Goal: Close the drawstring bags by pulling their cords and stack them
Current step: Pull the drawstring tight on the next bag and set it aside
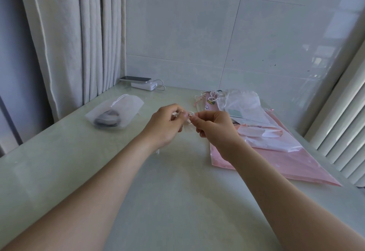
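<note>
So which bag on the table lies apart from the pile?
The see-through white bag on the left, holding something dark; the pile lies on the right.

Table (177, 201) — pale green, glossy. At the far edge: phone (135, 78) resting on a white power bank (144, 86), cable (161, 85) attached. Curtain (79, 33) at left — tiled wall (217, 23) behind.

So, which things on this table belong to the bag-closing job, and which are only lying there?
For the job: left hand and right hand, both pinching a white cord; white bag with a dark thing inside, on the left; pile of bags on the right, on a large pink bag.
Just lying about: phone, white power bank and its cable, at the back.
</note>
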A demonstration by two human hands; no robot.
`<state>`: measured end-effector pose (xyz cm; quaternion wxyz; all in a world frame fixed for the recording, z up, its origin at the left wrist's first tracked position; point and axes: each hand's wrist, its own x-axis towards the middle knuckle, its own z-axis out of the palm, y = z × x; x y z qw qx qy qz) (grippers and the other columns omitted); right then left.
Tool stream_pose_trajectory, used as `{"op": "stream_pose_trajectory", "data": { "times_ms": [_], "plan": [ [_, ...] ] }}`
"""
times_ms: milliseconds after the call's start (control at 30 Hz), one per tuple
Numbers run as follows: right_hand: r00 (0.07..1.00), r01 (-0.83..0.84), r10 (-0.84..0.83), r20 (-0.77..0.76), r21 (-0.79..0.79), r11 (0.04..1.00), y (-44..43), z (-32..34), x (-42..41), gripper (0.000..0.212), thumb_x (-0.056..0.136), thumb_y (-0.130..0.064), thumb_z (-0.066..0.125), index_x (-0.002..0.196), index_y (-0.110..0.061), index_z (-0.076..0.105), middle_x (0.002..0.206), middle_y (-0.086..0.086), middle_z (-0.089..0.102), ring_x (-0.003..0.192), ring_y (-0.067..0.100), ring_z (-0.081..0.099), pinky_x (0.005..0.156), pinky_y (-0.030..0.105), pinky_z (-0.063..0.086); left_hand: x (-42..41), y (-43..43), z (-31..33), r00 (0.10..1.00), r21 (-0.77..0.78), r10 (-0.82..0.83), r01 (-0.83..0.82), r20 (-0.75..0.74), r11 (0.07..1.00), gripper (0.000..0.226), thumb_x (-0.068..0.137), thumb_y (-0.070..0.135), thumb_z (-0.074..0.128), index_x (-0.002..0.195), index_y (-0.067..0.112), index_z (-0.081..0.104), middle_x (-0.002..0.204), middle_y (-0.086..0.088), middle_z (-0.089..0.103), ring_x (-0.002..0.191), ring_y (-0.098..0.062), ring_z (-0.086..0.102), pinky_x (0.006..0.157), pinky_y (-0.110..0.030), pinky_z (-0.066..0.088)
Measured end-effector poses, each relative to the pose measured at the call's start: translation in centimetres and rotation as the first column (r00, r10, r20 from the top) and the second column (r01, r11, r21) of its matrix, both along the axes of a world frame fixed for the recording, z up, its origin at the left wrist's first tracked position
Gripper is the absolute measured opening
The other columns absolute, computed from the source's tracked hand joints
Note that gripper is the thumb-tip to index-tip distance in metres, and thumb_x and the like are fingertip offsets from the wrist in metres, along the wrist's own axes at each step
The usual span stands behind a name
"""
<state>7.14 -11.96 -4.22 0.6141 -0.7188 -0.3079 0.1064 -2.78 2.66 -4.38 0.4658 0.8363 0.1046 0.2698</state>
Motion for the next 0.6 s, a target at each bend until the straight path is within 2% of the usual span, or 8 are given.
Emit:
{"op": "stream_pose_trajectory", "data": {
  "times_ms": [67, 133, 267, 333, 467, 533, 600],
  "plan": [
    [1.000, 0.004, -0.004, 0.008, 0.001, 1.000, -0.1, 0.1, -0.1, 0.012, 0.093, -0.019, 0.077, 0.087, -0.009, 0.080, 0.068, 0.004, 0.065, 0.064, 0.012, 0.057, 0.068, 0.036, 0.046, 0.1, 0.5, -0.2, 0.998, 0.000, 0.044, -0.044, 0.051, 0.999, 0.020, 0.103, 0.032, 0.056, 0.093, 0.027, 0.073, 0.058, 0.009, 0.056, 0.059, -0.014, 0.049, 0.061, -0.030, 0.036],
    [1.000, 0.003, -0.003, 0.030, -0.005, 1.000, -0.2, 0.3, -0.2, 0.008, 0.092, -0.018, 0.079, 0.087, -0.013, 0.082, 0.070, 0.007, 0.068, 0.064, 0.014, 0.057, 0.068, 0.036, 0.047, 0.3, 0.6, -0.1, 0.991, -0.006, 0.119, -0.119, 0.062, 0.993, 0.022, 0.102, 0.030, 0.057, 0.088, 0.027, 0.074, 0.060, 0.012, 0.059, 0.059, -0.011, 0.050, 0.060, -0.028, 0.036],
    [0.996, 0.001, 0.002, 0.086, -0.035, 0.999, -0.5, 0.5, -0.4, 0.006, 0.089, -0.017, 0.082, 0.095, -0.015, 0.083, 0.073, 0.013, 0.073, 0.062, 0.012, 0.058, 0.066, 0.031, 0.050, 0.0, 0.4, 0.3, 0.967, 0.025, 0.252, -0.253, 0.039, 0.967, 0.030, 0.103, 0.021, 0.051, 0.085, 0.023, 0.075, 0.081, 0.012, 0.071, 0.079, -0.006, 0.061, 0.062, -0.021, 0.040],
    [0.993, 0.023, -0.017, 0.115, -0.051, 0.998, -0.6, 0.5, -0.4, 0.007, 0.089, -0.015, 0.081, 0.097, -0.015, 0.083, 0.070, 0.006, 0.073, 0.059, 0.008, 0.059, 0.064, 0.025, 0.051, -0.1, 0.4, 0.6, 0.952, 0.011, 0.302, -0.303, 0.047, 0.953, 0.031, 0.104, 0.019, 0.049, 0.088, 0.020, 0.075, 0.090, 0.010, 0.073, 0.089, -0.011, 0.062, 0.066, -0.018, 0.042],
    [0.980, 0.068, -0.047, 0.194, -0.105, 0.992, -0.4, 0.5, -0.5, 0.005, 0.091, -0.017, 0.077, 0.092, -0.017, 0.082, 0.071, -0.001, 0.076, 0.060, 0.007, 0.062, 0.058, 0.019, 0.050, -0.1, 0.5, 0.8, 0.926, 0.000, 0.372, -0.373, 0.068, 0.928, 0.031, 0.105, 0.019, 0.048, 0.091, 0.016, 0.075, 0.089, 0.013, 0.070, 0.092, -0.013, 0.060, 0.067, -0.009, 0.038],
    [0.966, 0.101, -0.064, 0.252, -0.137, 0.986, -0.3, 0.6, -0.8, 0.007, 0.091, -0.018, 0.075, 0.088, -0.016, 0.080, 0.067, -0.005, 0.074, 0.055, 0.004, 0.059, 0.054, 0.017, 0.047, -0.1, 0.4, 0.7, 0.925, 0.008, 0.373, -0.374, 0.079, 0.927, 0.030, 0.105, 0.019, 0.048, 0.092, 0.016, 0.075, 0.089, 0.013, 0.069, 0.092, -0.013, 0.060, 0.066, -0.010, 0.038],
    [0.949, 0.127, -0.068, 0.308, -0.177, 0.976, -0.2, 0.6, -1.1, 0.009, 0.090, -0.018, 0.072, 0.083, -0.016, 0.078, 0.063, -0.003, 0.072, 0.050, 0.004, 0.056, 0.051, 0.018, 0.046, 0.0, 0.4, 0.6, 0.923, 0.020, 0.374, -0.377, 0.092, 0.926, 0.030, 0.105, 0.018, 0.048, 0.092, 0.015, 0.075, 0.090, 0.012, 0.069, 0.092, -0.014, 0.059, 0.066, -0.020, 0.039]
  ]
}}
